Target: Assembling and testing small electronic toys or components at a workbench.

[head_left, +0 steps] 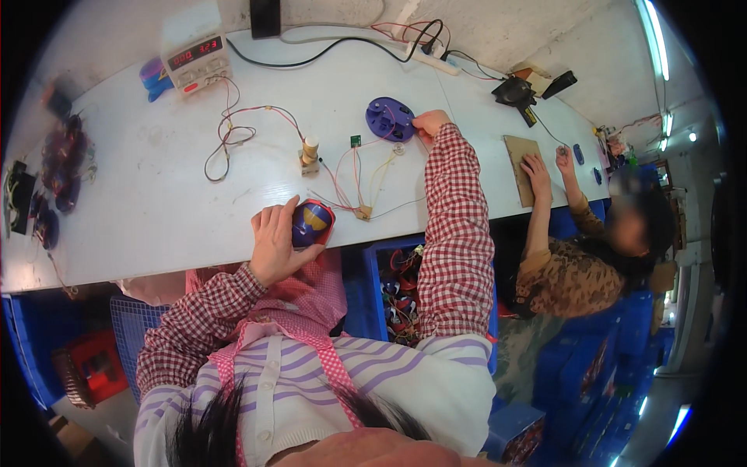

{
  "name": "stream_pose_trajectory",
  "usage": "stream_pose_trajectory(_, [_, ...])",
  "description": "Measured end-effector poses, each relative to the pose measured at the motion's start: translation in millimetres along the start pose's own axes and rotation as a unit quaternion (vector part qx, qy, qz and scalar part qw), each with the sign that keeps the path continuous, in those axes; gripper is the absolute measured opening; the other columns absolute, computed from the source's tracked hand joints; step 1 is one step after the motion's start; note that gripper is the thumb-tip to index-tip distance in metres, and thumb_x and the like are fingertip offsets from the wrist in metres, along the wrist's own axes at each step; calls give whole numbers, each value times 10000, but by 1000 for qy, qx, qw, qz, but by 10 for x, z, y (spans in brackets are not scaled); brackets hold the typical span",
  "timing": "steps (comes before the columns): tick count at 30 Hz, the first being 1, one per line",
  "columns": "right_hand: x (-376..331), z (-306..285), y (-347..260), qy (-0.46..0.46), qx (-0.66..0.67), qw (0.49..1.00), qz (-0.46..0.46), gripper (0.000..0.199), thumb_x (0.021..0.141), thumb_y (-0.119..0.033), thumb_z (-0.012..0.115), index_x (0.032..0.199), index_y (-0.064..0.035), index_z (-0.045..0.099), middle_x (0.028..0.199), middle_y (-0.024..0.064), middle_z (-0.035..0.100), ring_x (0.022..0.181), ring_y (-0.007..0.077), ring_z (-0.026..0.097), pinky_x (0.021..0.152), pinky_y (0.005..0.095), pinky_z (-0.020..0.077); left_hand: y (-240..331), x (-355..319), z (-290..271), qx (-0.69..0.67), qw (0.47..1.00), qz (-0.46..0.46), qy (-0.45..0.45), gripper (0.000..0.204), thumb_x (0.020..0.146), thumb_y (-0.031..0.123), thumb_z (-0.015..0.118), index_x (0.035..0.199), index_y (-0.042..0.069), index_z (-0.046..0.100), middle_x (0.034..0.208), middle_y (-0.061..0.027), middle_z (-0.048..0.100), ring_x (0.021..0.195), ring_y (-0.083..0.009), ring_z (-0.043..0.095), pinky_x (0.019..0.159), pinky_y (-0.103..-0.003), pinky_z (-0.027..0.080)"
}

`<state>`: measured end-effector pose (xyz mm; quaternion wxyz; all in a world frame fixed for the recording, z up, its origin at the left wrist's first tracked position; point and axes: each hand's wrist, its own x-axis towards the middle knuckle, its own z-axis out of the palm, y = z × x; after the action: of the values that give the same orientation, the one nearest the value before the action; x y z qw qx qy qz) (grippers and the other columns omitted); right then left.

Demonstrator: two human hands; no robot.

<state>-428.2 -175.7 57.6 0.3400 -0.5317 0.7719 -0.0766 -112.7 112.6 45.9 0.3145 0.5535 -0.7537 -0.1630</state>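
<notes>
At the table's near edge, my left hand (274, 243) is closed around a rounded blue shell (310, 221) with a yellow patch and a red rim, thumb below it. My right hand (433, 123) reaches farther out, its fingers pinched at the right edge of a purple oval plastic housing (381, 117) whose hollow inside faces up. Thin red, white and yellow wires run between the housing, a small green circuit board (355, 141) and a small brown part (363, 212) near the blue shell. A small cylindrical tan piece (310, 156) stands left of the wires.
A bench power supply (194, 66) with a lit display stands at the back left, leads trailing from it. Dark rounded parts (66, 163) pile at far left. A power strip (433, 59) lies at the back. Below sits a blue crate (377, 296). A co-worker's hand (535, 173) rests on a brown board (520, 159).
</notes>
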Motion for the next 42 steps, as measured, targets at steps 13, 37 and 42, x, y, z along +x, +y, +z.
stream_pose_trajectory(13, [-255,7,166,119,89,977,-155,199,828,-140,624,938,24,600,755,94,604,590,148,537,548,238,485,-25,126,-139,-38,998,10,-51,773,634,368,744,1269,63,425,1073,-123,506,970,-266,461,953,-415,262])
stream_pose_trajectory(37, [-3093,647,-410,-52,162,895,-413,172,827,3,579,998,1,567,905,48,582,763,120,520,701,215,431,-784,-704,-3000,124,988,-26,-91,673,609,235,709,1209,55,466,1111,-116,484,1011,-251,453,893,-354,361])
stream_pose_trajectory(42, [-3172,1549,-587,145,-83,706,-688,192,754,9,600,945,-13,590,837,79,545,669,231,510,610,300,440,-1643,-729,-3026,304,948,42,-88,594,526,105,701,1082,75,496,1104,-108,496,1052,-292,425,926,-382,357])
